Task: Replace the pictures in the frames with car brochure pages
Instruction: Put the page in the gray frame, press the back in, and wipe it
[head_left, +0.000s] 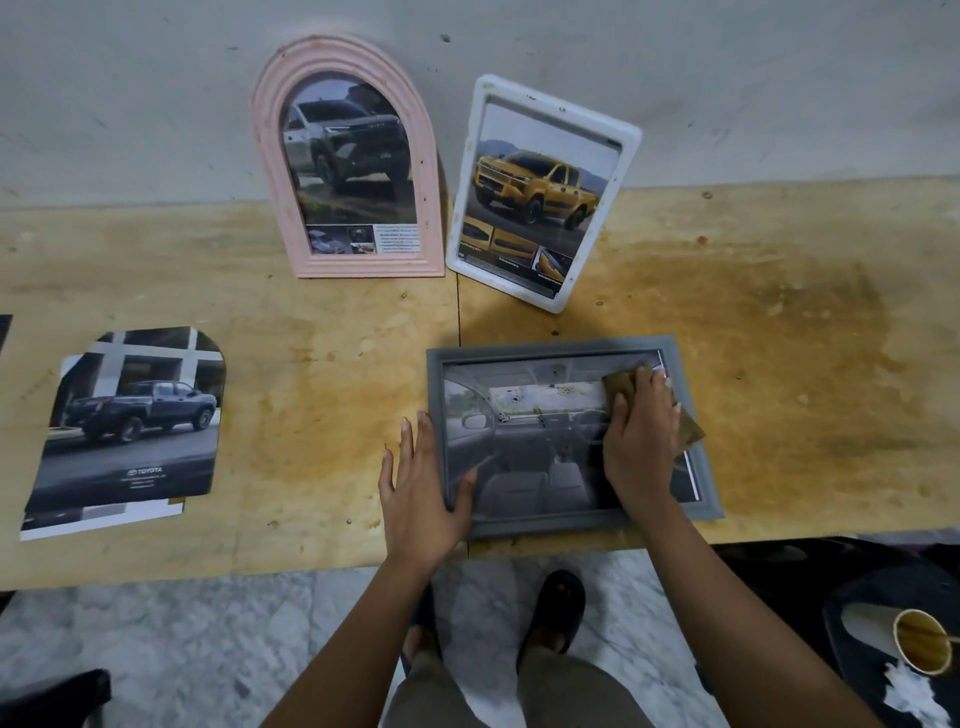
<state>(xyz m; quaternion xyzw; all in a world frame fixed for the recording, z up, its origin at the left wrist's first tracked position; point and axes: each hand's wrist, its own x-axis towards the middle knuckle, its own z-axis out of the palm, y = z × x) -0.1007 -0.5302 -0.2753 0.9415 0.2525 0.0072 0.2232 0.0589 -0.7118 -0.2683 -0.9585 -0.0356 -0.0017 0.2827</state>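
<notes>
A grey frame (561, 347) lies flat near the table's front edge, holding a car-interior brochure page. My left hand (421, 483) rests on its left rim, fingers straight, thumb on the glass. My right hand (641, 434) presses a brown cloth (621, 384) flat onto the glass at the frame's right side. A pink arched frame (270, 171) with a grey truck page and a white frame (621, 171) with a yellow truck page lean against the wall.
Cut brochure pages (130, 426) showing a dark pickup lie at the left of the plywood table (322, 374). My feet stand on marble floor below the edge. A dark seat (862, 597) with a gold cup (922, 642) sits lower right.
</notes>
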